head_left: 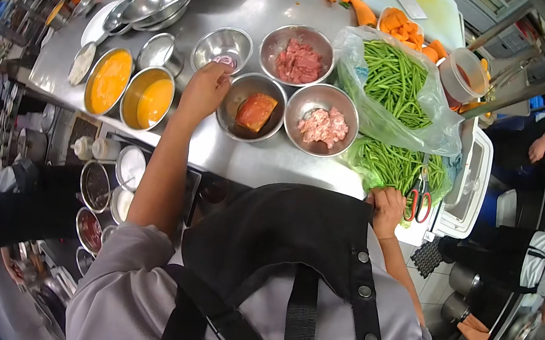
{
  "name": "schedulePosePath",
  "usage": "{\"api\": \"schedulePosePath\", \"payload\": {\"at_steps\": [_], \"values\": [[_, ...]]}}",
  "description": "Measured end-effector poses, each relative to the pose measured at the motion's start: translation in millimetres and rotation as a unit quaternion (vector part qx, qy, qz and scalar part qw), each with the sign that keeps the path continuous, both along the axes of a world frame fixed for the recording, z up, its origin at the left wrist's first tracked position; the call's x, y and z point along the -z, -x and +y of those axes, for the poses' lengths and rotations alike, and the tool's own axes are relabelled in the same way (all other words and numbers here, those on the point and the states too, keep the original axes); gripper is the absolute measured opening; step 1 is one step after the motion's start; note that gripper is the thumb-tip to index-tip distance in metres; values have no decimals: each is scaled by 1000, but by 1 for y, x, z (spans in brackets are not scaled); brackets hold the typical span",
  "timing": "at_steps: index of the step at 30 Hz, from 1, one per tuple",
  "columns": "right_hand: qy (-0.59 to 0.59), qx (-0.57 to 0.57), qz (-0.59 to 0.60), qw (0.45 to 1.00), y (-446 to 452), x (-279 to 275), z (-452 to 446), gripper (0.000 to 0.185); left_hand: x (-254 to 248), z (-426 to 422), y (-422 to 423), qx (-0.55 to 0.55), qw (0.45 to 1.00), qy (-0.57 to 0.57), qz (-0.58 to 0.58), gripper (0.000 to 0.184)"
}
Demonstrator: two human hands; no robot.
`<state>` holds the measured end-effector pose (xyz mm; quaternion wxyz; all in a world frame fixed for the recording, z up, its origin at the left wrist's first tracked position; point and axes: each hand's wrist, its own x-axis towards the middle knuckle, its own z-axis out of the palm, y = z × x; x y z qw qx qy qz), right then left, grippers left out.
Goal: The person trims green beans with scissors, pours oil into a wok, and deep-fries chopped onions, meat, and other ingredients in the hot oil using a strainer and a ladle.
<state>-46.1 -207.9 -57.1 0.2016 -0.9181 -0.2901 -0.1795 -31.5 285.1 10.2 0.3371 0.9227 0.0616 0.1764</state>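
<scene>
Right now the work is at the onion in a bowl, upper left of centre; the left hand reaches its rim, pinch unclear. Right of centre, the right hand curls beside beans, near scissors, its hold unclear.

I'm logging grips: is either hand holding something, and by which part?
Can't tell: the left hand overlaps the near rim of the small bowl; the right hand is near the lower beans, fingertips unclear.
</scene>
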Motion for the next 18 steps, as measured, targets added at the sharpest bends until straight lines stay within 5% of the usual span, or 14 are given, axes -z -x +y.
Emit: {"api": "schedulePosePath", "payload": {"at_steps": [6, 8, 12, 18], "values": [[83, -39, 84, 992, 4, -48, 15, 26, -9, -31, 73, -50, 987, 144, -51, 19], [142, 18, 291, 946, 7, -80, 27, 35, -8, -47, 101, -28, 982, 184, -42, 18], [-33, -158, 273, 948, -5, -123, 93, 40, -14, -79, 162, -19, 932, 341, 121, 18], [7, -346, 322, 881, -40, -116, 202, 37, 41, -94, 276, 13, 886, 446, 124, 26]]}}
